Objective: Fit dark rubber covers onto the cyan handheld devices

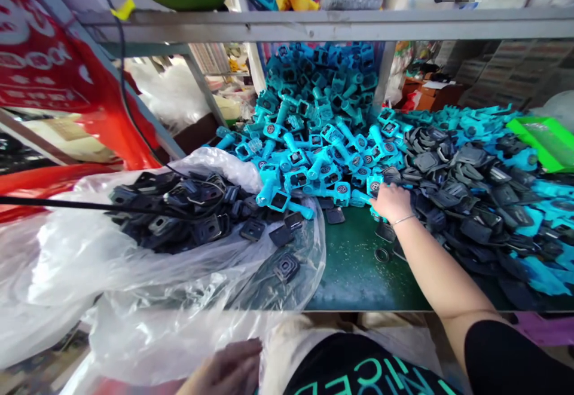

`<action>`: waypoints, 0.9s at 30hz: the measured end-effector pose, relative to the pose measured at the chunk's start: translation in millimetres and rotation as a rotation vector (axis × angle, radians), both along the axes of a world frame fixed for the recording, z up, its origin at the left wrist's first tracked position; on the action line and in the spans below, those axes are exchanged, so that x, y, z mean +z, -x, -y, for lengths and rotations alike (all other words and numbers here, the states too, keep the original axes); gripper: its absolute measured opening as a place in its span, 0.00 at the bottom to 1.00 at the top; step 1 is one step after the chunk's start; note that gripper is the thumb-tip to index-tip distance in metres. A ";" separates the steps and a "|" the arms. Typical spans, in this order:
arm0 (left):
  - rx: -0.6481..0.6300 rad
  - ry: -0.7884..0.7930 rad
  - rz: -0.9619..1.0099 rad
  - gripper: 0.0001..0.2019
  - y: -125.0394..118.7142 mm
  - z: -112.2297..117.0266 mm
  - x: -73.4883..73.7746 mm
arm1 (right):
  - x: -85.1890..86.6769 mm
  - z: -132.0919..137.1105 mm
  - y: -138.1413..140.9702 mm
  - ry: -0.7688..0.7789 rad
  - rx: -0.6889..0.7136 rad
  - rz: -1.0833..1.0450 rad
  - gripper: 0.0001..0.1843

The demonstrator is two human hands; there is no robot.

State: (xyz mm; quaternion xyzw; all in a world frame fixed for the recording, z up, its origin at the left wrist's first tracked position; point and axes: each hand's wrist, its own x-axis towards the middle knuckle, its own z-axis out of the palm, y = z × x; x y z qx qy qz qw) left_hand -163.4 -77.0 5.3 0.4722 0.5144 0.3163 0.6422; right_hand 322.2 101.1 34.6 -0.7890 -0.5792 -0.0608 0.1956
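Note:
My right hand [391, 202] reaches to the front of a heap of turquoise plastic housings [323, 156] with tube-like handles. Its fingers close on one turquoise plastic housing [375, 184] at the heap's edge, partly hidden by the hand. Low in the view, my left hand [235, 356] is blurred in front of my body, beside the clear plastic bag [179, 299]; its fingertips and anything in them are hard to make out. Black square plastic parts [466, 174] lie piled to the right of my right hand. A black ring [381, 255] rests on the green table [350, 275].
More black plastic parts [179, 210] spill from the bag on the left, several onto its front sheet. A bright green tray [545, 144] stands at the far right. A metal shelf bar [314, 26] crosses above the heap, and a black cable [123, 84] hangs at the left.

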 end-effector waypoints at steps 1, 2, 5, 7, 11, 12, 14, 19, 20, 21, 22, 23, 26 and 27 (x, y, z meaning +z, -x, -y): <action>-0.098 -0.109 -0.149 0.14 -5.0 -20.5 13.5 | -0.7 -1.2 -3.6 0.011 -0.019 -0.013 0.18; -0.164 -0.273 -0.269 0.18 -13.6 -44.0 27.5 | -1.9 -1.9 -6.1 0.011 -0.029 -0.026 0.14; 0.090 -0.723 -0.722 0.22 -59.9 -120.3 61.4 | -6.8 -1.3 -7.0 -0.070 -0.051 -0.069 0.12; 0.062 -0.789 -1.035 0.19 -98.9 -161.7 69.1 | -8.6 1.4 -5.3 -0.165 -0.049 -0.121 0.16; 0.046 -0.802 -1.170 0.33 -151.5 -204.7 54.7 | -6.6 15.1 -6.2 -0.359 0.041 -0.266 0.24; 0.043 -0.817 -1.187 0.35 -154.9 -211.0 49.8 | -5.7 20.2 -6.6 -0.390 0.065 -0.324 0.25; -0.003 -0.855 -1.185 0.35 -151.0 -223.3 43.3 | -4.2 32.0 -5.1 -0.406 0.107 -0.484 0.26; -0.089 -0.922 -1.097 0.34 -115.1 -242.0 46.7 | -1.2 61.6 15.7 -0.084 0.361 -1.163 0.29; -0.048 -0.950 -1.063 0.36 -108.5 -240.5 48.0 | 0.0 66.1 21.7 0.045 0.415 -1.388 0.25; 0.011 -0.990 -1.008 0.39 -102.9 -237.0 48.7 | 1.6 69.8 28.0 0.166 0.451 -1.587 0.21; 0.082 -1.036 -0.934 0.40 -98.7 -231.8 48.6 | 3.4 72.7 34.5 0.265 0.460 -1.741 0.18; 0.155 -1.078 -0.843 0.41 -95.9 -225.2 48.0 | 5.4 74.8 41.3 0.335 0.438 -1.846 0.16; 0.321 -1.120 -0.546 0.36 -98.3 -199.7 44.5 | 13.4 79.5 63.2 0.448 0.338 -2.038 0.17; 0.345 -1.102 -0.441 0.34 -102.4 -189.8 43.6 | 16.8 81.8 70.5 0.471 0.306 -2.088 0.18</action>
